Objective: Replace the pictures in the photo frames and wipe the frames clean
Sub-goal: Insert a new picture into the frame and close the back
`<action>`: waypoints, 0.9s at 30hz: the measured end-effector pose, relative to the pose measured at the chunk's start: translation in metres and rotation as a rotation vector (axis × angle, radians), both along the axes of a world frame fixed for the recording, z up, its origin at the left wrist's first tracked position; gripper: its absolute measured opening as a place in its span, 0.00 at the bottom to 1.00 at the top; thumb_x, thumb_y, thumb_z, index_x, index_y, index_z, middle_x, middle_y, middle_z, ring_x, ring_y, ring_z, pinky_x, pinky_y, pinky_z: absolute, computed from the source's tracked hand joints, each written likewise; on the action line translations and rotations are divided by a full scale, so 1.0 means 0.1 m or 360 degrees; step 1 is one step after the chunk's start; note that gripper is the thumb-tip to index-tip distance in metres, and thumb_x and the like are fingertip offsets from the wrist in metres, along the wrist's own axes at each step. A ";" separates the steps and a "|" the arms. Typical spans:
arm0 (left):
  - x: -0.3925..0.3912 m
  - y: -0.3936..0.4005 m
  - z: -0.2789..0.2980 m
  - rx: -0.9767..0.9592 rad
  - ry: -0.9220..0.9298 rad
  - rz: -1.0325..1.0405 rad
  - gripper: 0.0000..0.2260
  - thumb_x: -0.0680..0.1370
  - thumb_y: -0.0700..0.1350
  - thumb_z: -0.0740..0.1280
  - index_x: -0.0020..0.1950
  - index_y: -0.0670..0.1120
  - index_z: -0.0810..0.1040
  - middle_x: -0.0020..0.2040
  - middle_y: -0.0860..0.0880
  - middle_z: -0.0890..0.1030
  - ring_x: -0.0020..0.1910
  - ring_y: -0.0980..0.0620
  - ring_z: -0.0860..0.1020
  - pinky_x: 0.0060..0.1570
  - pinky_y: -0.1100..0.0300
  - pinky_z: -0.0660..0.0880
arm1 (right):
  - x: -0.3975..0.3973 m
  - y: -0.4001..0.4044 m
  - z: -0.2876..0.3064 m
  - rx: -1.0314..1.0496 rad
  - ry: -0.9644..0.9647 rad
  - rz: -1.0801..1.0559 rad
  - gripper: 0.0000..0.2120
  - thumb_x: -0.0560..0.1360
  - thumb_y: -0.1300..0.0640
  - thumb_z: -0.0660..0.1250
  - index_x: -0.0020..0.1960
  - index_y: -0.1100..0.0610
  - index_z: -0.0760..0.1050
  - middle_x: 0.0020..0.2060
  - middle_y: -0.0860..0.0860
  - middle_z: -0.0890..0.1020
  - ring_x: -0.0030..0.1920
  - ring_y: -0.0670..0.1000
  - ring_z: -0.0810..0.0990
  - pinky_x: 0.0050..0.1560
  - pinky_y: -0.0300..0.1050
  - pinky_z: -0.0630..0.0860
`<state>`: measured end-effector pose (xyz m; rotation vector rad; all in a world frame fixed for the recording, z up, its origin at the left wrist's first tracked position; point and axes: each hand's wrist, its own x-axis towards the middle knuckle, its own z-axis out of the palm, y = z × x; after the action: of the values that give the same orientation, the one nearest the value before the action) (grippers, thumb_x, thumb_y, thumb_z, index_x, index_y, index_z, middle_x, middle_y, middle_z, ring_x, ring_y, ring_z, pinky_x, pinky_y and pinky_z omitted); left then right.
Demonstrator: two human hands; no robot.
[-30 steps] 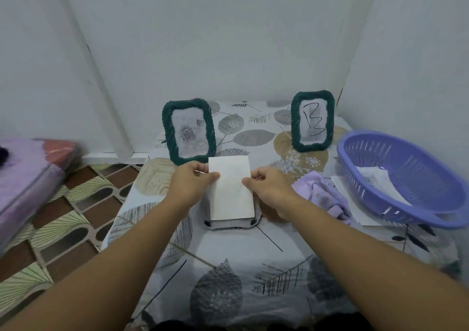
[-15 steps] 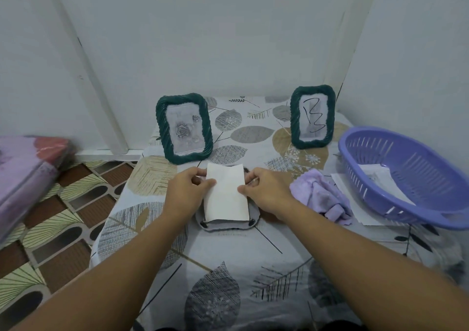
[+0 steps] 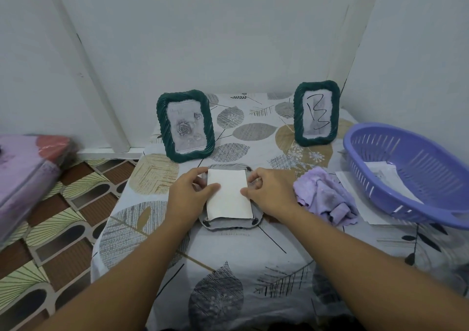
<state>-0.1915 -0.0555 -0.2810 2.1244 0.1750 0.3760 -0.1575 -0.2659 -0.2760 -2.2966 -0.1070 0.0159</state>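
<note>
Picture going into the face-down frame [image 3: 229, 223]!
Left hand [image 3: 189, 197] and right hand [image 3: 270, 195] pinch the white card [image 3: 228, 196]'s sides; next, seat it squarely, toward six o'clock.

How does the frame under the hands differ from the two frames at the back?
The flat frame lies face down, grey back up, white paper on it; the rose frame and scribble frame stand upright showing pictures. All three look alike in size.
</note>
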 end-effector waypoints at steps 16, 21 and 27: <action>-0.03 -0.02 -0.02 0.0118 0.0074 0.0001 0.19 0.66 0.60 0.82 0.54 0.55 0.87 0.49 0.56 0.77 0.46 0.63 0.75 0.42 0.71 0.66 | -0.07 -0.01 0.01 -0.0288 -0.0034 0.0197 0.29 0.66 0.30 0.73 0.64 0.40 0.80 0.43 0.43 0.77 0.48 0.45 0.76 0.47 0.45 0.70; -0.03 -0.02 -0.03 0.0142 0.0039 0.0037 0.20 0.66 0.59 0.82 0.54 0.54 0.87 0.49 0.55 0.78 0.44 0.63 0.76 0.41 0.73 0.66 | -0.14 -0.01 0.06 -0.0294 -0.0034 0.0167 0.26 0.68 0.31 0.74 0.63 0.38 0.79 0.44 0.41 0.73 0.47 0.43 0.74 0.47 0.44 0.68; -0.04 -0.02 -0.04 0.0160 0.0061 0.0022 0.20 0.66 0.58 0.82 0.53 0.53 0.87 0.50 0.55 0.77 0.46 0.62 0.75 0.43 0.71 0.67 | -0.11 -0.03 0.07 -0.0215 0.0030 0.0182 0.27 0.69 0.34 0.76 0.66 0.40 0.80 0.48 0.43 0.74 0.48 0.43 0.73 0.54 0.45 0.70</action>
<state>-0.1954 -0.0578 -0.2849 2.2319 0.1966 0.3589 -0.1684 -0.2686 -0.2691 -2.4219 -0.2336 0.1066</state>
